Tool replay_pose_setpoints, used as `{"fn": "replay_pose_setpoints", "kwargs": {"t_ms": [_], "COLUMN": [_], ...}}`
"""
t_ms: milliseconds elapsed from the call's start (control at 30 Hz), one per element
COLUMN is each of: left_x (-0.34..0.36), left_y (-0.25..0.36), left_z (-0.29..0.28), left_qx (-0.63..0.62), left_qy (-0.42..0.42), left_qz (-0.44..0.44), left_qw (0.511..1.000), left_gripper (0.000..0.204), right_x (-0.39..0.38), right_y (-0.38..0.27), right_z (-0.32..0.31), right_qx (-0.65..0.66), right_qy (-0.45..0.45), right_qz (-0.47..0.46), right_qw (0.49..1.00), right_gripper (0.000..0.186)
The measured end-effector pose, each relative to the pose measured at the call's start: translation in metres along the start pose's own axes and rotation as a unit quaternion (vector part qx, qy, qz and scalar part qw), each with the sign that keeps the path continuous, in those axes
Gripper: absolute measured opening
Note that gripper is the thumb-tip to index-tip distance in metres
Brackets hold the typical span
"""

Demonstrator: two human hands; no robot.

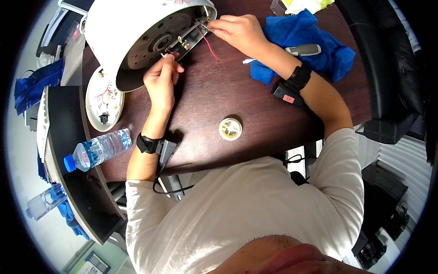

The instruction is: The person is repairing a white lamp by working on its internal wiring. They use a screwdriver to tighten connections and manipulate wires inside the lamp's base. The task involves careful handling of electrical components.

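Note:
A white rice cooker body [109, 34] lies tipped on its side on the table, its open underside facing me. Inside show a dark perforated metal base [145, 51] and a metal strip [188, 31] along the rim. My left hand [162, 75] pinches at the strip's near end; what lies between the fingertips is too small to make out. At the far end, the fingers of my right hand [239, 33] close on a small metal part beside the rim. A loose red wire [209, 45] hangs from the strip between my hands.
A white bottom cover [93, 102] with wires stands left of the cooker, near a water bottle [102, 149] lying down. A small round dish of metal pieces [230, 129] sits mid-table. Under my right forearm, a grey-handled tool [305, 50] rests on a blue cloth [292, 32].

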State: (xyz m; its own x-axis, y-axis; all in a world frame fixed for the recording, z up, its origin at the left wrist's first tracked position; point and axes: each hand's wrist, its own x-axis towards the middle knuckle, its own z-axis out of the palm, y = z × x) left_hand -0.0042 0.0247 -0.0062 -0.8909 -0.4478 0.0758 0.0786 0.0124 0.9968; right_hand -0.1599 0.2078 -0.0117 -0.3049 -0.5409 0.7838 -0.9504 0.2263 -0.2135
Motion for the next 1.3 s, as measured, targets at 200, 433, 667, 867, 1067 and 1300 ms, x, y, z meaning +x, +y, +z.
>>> {"fn": "replay_pose_setpoints", "kwargs": {"t_ms": [200, 433, 667, 867, 1067, 1300], "left_x": [0.0, -0.003, -0.002, -0.001, 0.001, 0.0], "left_y": [0.001, 0.0, 0.003, -0.001, -0.001, -0.001], "left_z": [0.0, -0.001, 0.001, -0.001, 0.001, -0.002], "left_qx": [0.023, 0.022, 0.019, 0.005, 0.0, -0.007], "left_qy": [0.006, -0.003, -0.009, 0.0, 0.011, 0.008], "left_qz": [-0.002, 0.004, -0.011, -0.007, -0.005, -0.009], "left_qw": [1.0, 1.0, 1.0, 1.0, 1.0, 1.0], "left_gripper": [0.025, 0.027, 0.027, 0.025, 0.024, 0.024], "right_x": [0.001, -0.001, -0.005, -0.004, -0.006, -0.006], "right_y": [-0.004, -0.004, 0.002, -0.001, 0.0, -0.004], "right_z": [0.007, 0.009, 0.014, 0.011, 0.008, 0.007], "right_qx": [0.003, 0.02, 0.02, 0.022, -0.014, -0.032], "right_qy": [0.01, 0.023, 0.035, 0.032, 0.013, -0.009], "right_qz": [0.022, 0.04, 0.021, 0.021, -0.001, -0.004], "right_qw": [1.0, 0.999, 0.999, 0.999, 1.0, 0.999], "right_gripper": [0.017, 0.015, 0.015, 0.015, 0.015, 0.015]}}
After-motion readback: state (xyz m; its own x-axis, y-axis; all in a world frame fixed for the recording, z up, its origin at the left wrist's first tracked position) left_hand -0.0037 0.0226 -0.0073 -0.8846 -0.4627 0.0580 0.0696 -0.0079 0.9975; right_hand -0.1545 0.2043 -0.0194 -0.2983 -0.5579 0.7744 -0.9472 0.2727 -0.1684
